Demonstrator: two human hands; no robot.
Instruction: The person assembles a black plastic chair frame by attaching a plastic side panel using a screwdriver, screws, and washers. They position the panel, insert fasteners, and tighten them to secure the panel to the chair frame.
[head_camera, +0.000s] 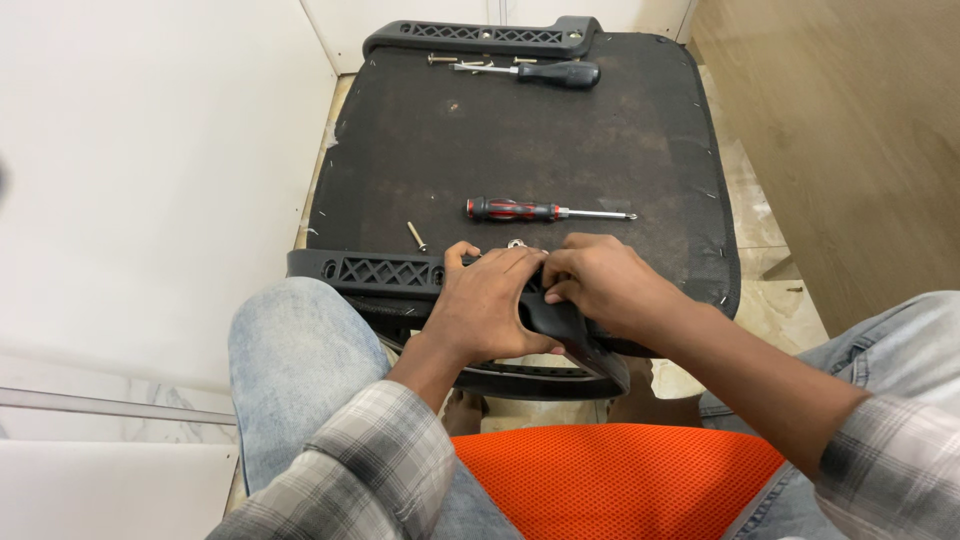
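An upturned chair seat (520, 140) with a dark fabric underside lies in front of me. Along its near edge runs a black plastic armrest (380, 271). My left hand (485, 305) presses on that armrest with fingers curled over it. My right hand (605, 280) grips the armrest's curved black end beside the left hand. A small metal screw or washer (516, 243) shows just above my fingertips. A red-and-black screwdriver (545, 211) lies on the seat just beyond my hands, tip pointing right.
A loose bolt (417, 237) lies left of the hands. At the far edge sit a second black armrest (485, 37), a black-handled screwdriver (540, 73) and some bolts. White panels (150, 180) stand left, wood floor right, orange mesh (615, 475) between my knees.
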